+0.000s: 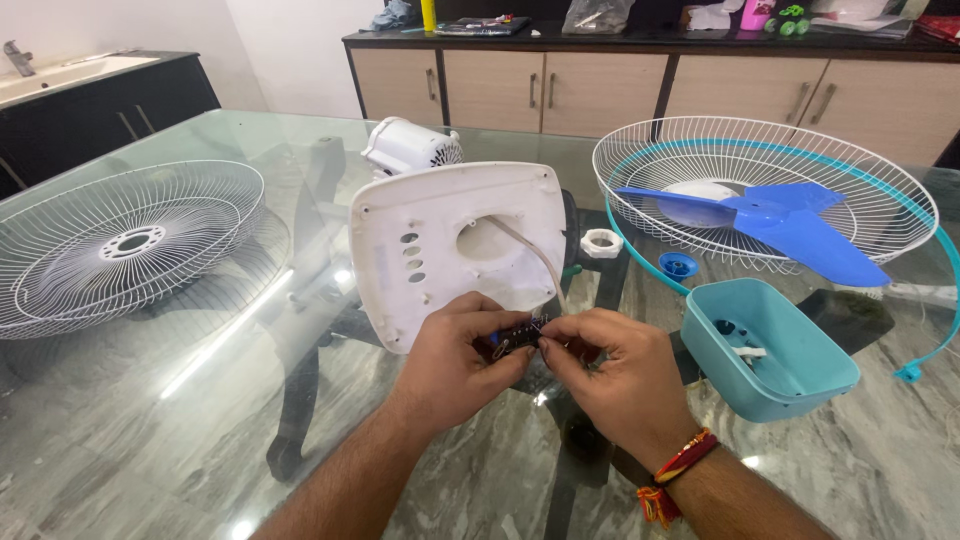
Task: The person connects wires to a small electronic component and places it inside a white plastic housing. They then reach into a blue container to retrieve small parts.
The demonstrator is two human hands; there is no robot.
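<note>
Switch block [520, 335] — small, dark — sits pinched between left hand [452, 350] and right hand [615, 375], each grip clenched on it.

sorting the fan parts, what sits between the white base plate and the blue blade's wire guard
A small white ring nut lies on the glass table between the base plate and wire guard, head view.

Clear plastic bag [597, 14] (counter, rear)

Your glass table [150, 400] carries a white wire grille [125, 245] far left, a white base plate [450, 245] centre, a white ring nut [601, 243], a second grille [765, 190] far right holding a blue blade [780, 225], and a teal cover [765, 350] near right.
</note>
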